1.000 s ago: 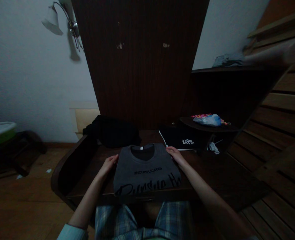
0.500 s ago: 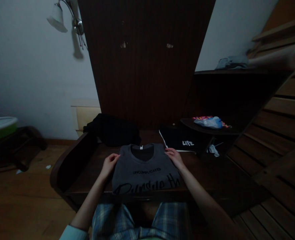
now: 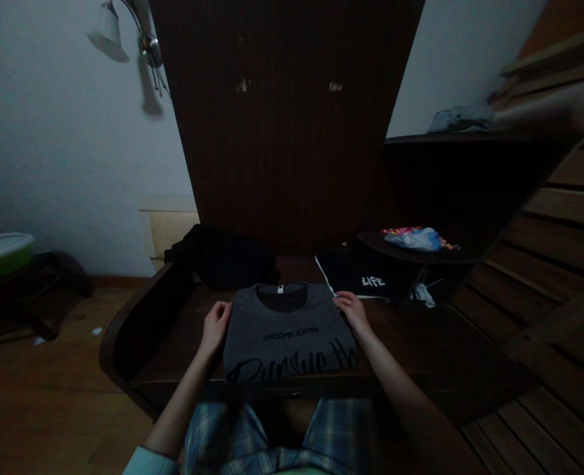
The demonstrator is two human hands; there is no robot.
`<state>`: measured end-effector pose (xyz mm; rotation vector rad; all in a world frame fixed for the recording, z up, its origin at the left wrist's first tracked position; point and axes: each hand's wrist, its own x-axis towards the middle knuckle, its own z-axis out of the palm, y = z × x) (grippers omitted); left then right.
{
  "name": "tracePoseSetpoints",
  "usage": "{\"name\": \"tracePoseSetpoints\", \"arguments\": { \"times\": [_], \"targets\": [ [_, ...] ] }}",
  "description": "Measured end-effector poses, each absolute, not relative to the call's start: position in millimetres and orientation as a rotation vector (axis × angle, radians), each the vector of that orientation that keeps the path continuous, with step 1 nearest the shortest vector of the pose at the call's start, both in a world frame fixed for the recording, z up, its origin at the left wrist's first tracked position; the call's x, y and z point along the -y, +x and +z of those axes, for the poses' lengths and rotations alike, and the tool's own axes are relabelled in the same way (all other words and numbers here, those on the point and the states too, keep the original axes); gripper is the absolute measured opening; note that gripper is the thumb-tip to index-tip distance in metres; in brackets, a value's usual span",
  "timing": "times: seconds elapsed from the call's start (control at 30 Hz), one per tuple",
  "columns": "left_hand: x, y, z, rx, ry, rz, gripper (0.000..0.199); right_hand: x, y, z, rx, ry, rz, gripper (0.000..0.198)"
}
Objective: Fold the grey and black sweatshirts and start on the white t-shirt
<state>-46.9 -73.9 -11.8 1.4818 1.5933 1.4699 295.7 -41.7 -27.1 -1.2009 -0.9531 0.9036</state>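
A folded dark grey T-shirt (image 3: 292, 320) lies in front of me with its neckline pointing away and black lettering across its front. My left hand (image 3: 217, 323) is closed at its left shoulder edge, the fingertips pinching the cloth there. On the opposite shoulder, my right hand (image 3: 354, 313) pinches the edge between thumb and fingers. The shirt rests on a dark wooden bench (image 3: 173, 353), near the front edge.
Behind the shirt on the left is a heap of black cloth (image 3: 222, 257). A folded black garment (image 3: 356, 274) with white "LIFE" lettering lies at the back right. A corner shelf (image 3: 371, 241) holds a plastic bag (image 3: 415, 239). A curved armrest (image 3: 123, 323) bounds the bench's left side.
Both hands have shifted slightly outward along the shoulder edges, and the T-shirt's shoulders are spread a little wider. The shirt stays in the same place on the bench.
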Motion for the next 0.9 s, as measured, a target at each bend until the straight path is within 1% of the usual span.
{"name": "tracePoseSetpoints", "arguments": {
  "times": [0.1, 0.27, 0.43, 0.63, 0.9],
  "targets": [
    [62.1, -50.7, -13.8, -1.459, 1.267, 1.348, 0.043, 36.8, 294.8, -26.8, 0.998, -1.282, 0.846, 0.041],
    [40.4, -46.2, -2.4, -1.352, 1.119, 1.145, 0.051, 23.9, 285.4, -23.9, 1.050, -1.337, 0.770, 0.038],
    [36.7, -36.1, 1.7, -1.474, 1.180, 1.240, 0.047, 23.9, 277.5, -28.3, 1.137, -1.405, 0.588, 0.038],
    [45.7, -34.1, 5.1, -1.371, 1.299, 1.188, 0.044, 26.8, 278.7, -30.2, 1.099, -1.341, 0.625, 0.036],
    [39.8, -37.8, 2.8, -1.360, 1.154, 1.342, 0.049, 22.9, 279.1, -30.7, 1.031, -1.276, 0.636, 0.036]
  ]
}}
